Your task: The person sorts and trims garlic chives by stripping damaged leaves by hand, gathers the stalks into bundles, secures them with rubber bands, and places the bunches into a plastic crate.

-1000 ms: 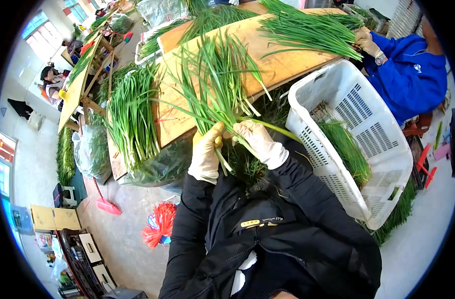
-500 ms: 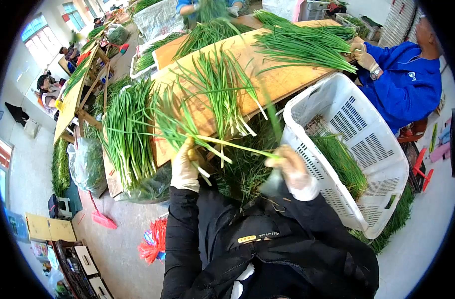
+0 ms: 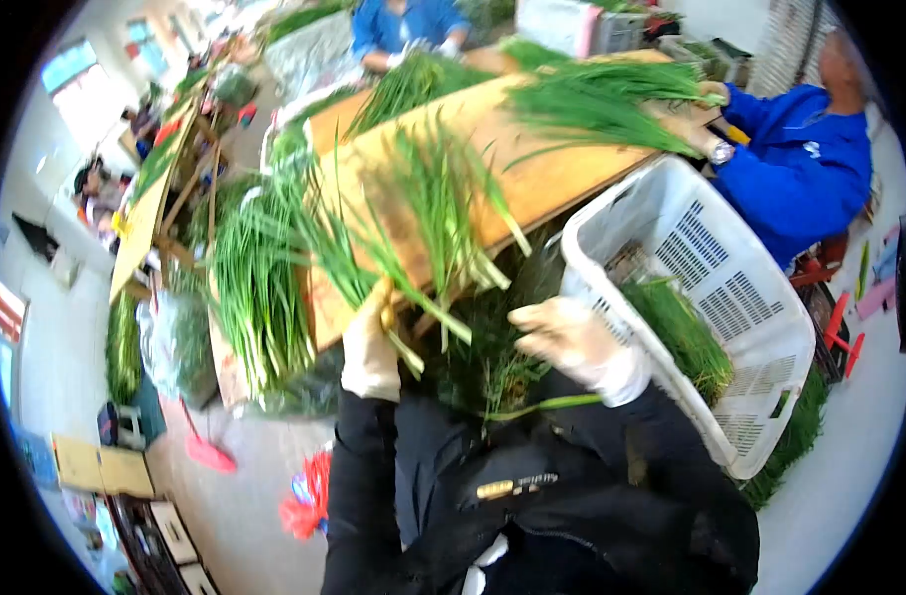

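Note:
My left hand [image 3: 371, 342], in a pale glove, is closed around a few garlic chives [image 3: 413, 297]; their pale ends stick out to the right and the leaves fan up and left. My gloved right hand [image 3: 579, 342] is open beside the crate, its fingers stretched left and slightly blurred, with nothing seen in them. Below its wrist a single loose chive leaf [image 3: 562, 403] lies across or falls past my dark sleeve. On the wooden table [image 3: 532, 193] in front, a small spread of chives [image 3: 443, 198] lies near the edge, and a thick pile of chives [image 3: 259, 288] hangs over it at left.
A white plastic crate [image 3: 597, 238] with chives inside stands tilted at my right. A co-worker in a blue jacket [image 3: 800, 169] handles chives [image 3: 611, 104] at the table's right end; another person [image 3: 403, 35] works across the table. A pink dustpan [image 3: 210, 454] lies on the floor.
My right hand has let go of the long leaf that stretched between my hands; that leaf is now lower, by my sleeve. My left hand keeps its chives.

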A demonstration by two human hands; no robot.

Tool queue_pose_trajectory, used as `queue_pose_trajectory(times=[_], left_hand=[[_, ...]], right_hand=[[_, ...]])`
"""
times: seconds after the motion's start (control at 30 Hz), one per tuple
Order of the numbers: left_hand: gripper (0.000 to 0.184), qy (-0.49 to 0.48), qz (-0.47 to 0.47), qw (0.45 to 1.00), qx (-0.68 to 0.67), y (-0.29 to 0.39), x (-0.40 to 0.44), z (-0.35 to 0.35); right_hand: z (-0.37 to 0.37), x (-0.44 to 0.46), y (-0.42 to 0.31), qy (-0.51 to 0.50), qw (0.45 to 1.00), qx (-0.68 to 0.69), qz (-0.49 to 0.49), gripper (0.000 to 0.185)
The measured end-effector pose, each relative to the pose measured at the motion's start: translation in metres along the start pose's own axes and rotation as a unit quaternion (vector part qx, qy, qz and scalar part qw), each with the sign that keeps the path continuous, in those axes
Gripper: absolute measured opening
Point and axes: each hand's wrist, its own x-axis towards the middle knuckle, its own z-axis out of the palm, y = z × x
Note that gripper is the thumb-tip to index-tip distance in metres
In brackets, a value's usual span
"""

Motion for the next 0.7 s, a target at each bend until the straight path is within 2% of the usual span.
queue_pose_trajectory(times=[0.03,0.07,0.1,0.13,0.17,0.2,0.27,0.3,0.33,0.37,0.4,0.43,0.5,0.6,0.67,0.7], left_hand=[[0.023,-0.016,0.011,1.000,0.024,-0.007,0.002,0.001],[0.023,-0.032,0.024,0.998,0.048,-0.016,0.007,-0.003],[0.020,-0.026,0.053,0.996,0.071,-0.021,0.009,-0.003],[0.018,-0.014,0.081,0.992,0.092,-0.026,0.010,-0.006],[0.018,-0.021,0.091,0.991,0.099,-0.029,0.012,-0.011],[0.019,-0.023,0.100,0.989,0.105,-0.032,0.015,-0.018],[0.017,-0.014,0.046,0.990,0.136,-0.030,0.018,-0.029],[0.016,-0.020,0.050,0.989,0.138,-0.030,0.020,-0.035],[0.016,-0.024,0.053,0.988,0.140,-0.032,0.023,-0.042],[0.017,-0.075,0.087,0.988,0.098,-0.036,0.026,-0.047],[0.021,-0.043,0.089,0.986,0.136,-0.026,0.012,-0.027],[0.022,-0.049,0.040,0.992,0.110,-0.030,0.011,-0.031],[0.025,-0.076,-0.053,0.994,0.065,-0.036,0.002,-0.030],[0.034,-0.097,-0.125,0.985,0.068,-0.049,-0.002,-0.034],[0.034,-0.110,-0.124,0.984,0.069,-0.053,-0.001,-0.043],[0.032,-0.107,-0.105,0.985,0.086,-0.050,-0.002,-0.040]], right_hand=[[0.017,0.013,-0.002,-0.018,1.000,-0.012,0.017,0.056],[0.019,0.028,-0.019,-0.060,0.997,-0.038,0.031,0.055],[0.046,0.028,-0.010,-0.030,0.998,-0.051,0.033,0.059],[0.068,0.031,0.004,-0.055,0.997,-0.055,-0.009,0.053],[0.076,0.040,0.006,-0.176,0.981,-0.043,0.071,0.042],[0.097,0.035,0.022,-0.091,0.996,0.018,0.003,0.032],[0.089,0.039,0.019,-0.111,0.987,0.116,0.004,0.029],[0.084,0.041,0.018,-0.166,0.950,0.259,0.060,0.027],[0.075,0.041,0.007,-0.174,0.881,0.426,0.109,0.025],[0.067,0.040,0.002,-0.179,0.841,0.496,0.120,0.023],[0.062,0.039,0.000,-0.184,0.795,0.563,0.131,0.022],[0.065,0.040,0.003,-0.183,0.795,0.563,0.130,0.022],[0.083,0.039,0.015,-0.139,0.802,0.548,0.191,0.021],[0.102,0.035,0.023,-0.163,0.827,0.496,0.209,0.022],[0.109,0.033,0.028,-0.188,0.824,0.485,0.224,0.021],[0.117,0.033,0.042,-0.076,0.942,0.318,0.080,0.020]])
